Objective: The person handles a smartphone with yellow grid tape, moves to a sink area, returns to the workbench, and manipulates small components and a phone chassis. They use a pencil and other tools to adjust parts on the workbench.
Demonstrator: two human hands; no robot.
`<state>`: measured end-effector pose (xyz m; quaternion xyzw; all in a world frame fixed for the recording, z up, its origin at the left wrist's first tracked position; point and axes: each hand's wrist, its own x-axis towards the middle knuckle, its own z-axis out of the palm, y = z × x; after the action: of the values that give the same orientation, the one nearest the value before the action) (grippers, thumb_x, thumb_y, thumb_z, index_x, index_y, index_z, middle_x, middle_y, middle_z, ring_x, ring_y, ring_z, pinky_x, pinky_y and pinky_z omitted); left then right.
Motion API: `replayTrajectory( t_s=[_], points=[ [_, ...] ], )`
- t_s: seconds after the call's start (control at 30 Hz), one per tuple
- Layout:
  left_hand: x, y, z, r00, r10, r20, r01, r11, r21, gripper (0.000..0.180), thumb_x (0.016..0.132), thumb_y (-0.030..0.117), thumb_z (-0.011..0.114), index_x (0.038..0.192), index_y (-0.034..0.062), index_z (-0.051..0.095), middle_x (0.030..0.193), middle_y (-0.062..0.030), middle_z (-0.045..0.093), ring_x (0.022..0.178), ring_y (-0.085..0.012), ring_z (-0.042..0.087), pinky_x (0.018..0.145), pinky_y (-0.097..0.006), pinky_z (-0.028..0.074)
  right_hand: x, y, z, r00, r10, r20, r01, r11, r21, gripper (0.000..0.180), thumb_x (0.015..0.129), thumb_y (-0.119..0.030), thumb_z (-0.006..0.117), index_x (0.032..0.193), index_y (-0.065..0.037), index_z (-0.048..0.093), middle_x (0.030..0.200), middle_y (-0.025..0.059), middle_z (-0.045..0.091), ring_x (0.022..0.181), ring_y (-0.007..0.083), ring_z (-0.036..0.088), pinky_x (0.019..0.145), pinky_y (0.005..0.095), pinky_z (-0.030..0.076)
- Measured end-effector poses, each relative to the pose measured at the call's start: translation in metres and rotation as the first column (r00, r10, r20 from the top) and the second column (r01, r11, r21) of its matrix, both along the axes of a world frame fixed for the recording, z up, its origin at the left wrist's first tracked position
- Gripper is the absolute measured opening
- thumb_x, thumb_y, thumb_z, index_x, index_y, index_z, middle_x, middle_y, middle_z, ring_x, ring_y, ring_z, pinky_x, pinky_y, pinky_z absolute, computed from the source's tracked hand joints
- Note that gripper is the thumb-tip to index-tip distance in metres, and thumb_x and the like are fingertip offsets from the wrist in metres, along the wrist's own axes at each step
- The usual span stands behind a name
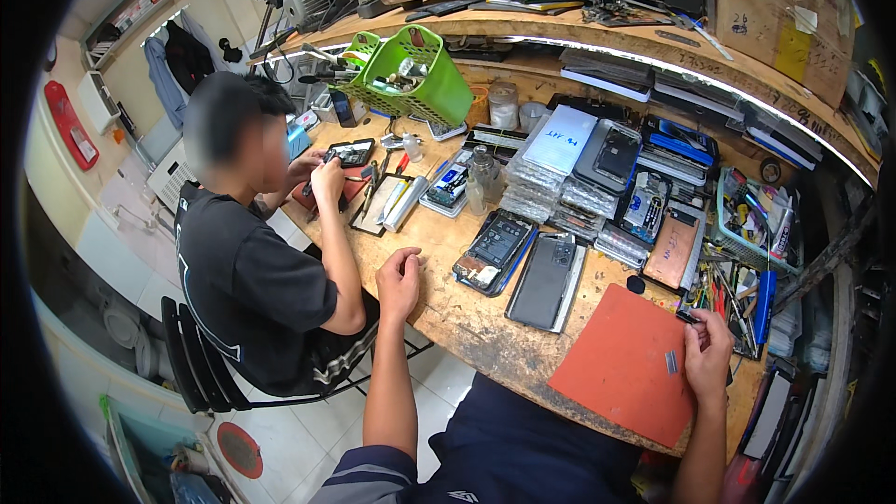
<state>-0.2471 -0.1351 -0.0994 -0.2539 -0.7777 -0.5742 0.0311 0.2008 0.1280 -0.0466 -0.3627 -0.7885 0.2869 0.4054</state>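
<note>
Just off the table's front edge, left of the phones, is my left hand (399,282), its fingers curled in a loose fist with nothing visible in it. My right hand (709,353) is at the right edge of an orange-red mat (611,364), pinching a small black part (688,315) whose kind I cannot make out. A small grey rectangular piece (671,361) lies on the mat beside that hand. Left of the mat rest a dark phone (545,280) and an opened phone (495,250) with its battery and inner parts showing.
Stacks of wrapped phone parts (532,187) fill the table's back. Tools and tweezers (737,303) crowd the right, below a teal basket (761,224). A green basket (415,75) stands at the back left. A seated co-worker (257,252) handles a device at the left. A wooden shelf (523,23) overhangs the bench.
</note>
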Motion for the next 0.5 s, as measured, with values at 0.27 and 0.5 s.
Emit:
replayTrajectory(
  t_s=[0.27,0.5],
  points=[
    [0.0028,0.0016,0.0058,1.000,0.020,0.004,-0.020,1.000,-0.014,0.024,0.098,0.011,0.057,0.110,-0.0047,0.071,0.090,-0.0137,0.075,0.084,-0.0175,0.072,0.079,-0.030,0.055,0.0002,0.0001,-0.0018,1.000,0.025,0.012,-0.024,0.993,-0.113,0.010,0.089,0.002,0.068,0.082,0.003,0.061,0.068,0.0064,0.058,0.056,0.0129,0.055,0.054,0.0287,0.044],
    [0.0001,0.0002,0.0050,1.000,0.012,-0.022,-0.013,0.999,-0.033,0.024,0.099,0.012,0.058,0.111,-0.0028,0.071,0.091,-0.0133,0.076,0.085,-0.0169,0.072,0.079,-0.030,0.055,0.0078,0.0074,-0.0073,0.986,0.050,0.160,-0.054,0.998,0.021,0.017,0.094,-0.007,0.068,0.082,0.000,0.059,0.064,0.0050,0.059,0.056,0.0205,0.057,0.054,0.0337,0.044]
  ],
)
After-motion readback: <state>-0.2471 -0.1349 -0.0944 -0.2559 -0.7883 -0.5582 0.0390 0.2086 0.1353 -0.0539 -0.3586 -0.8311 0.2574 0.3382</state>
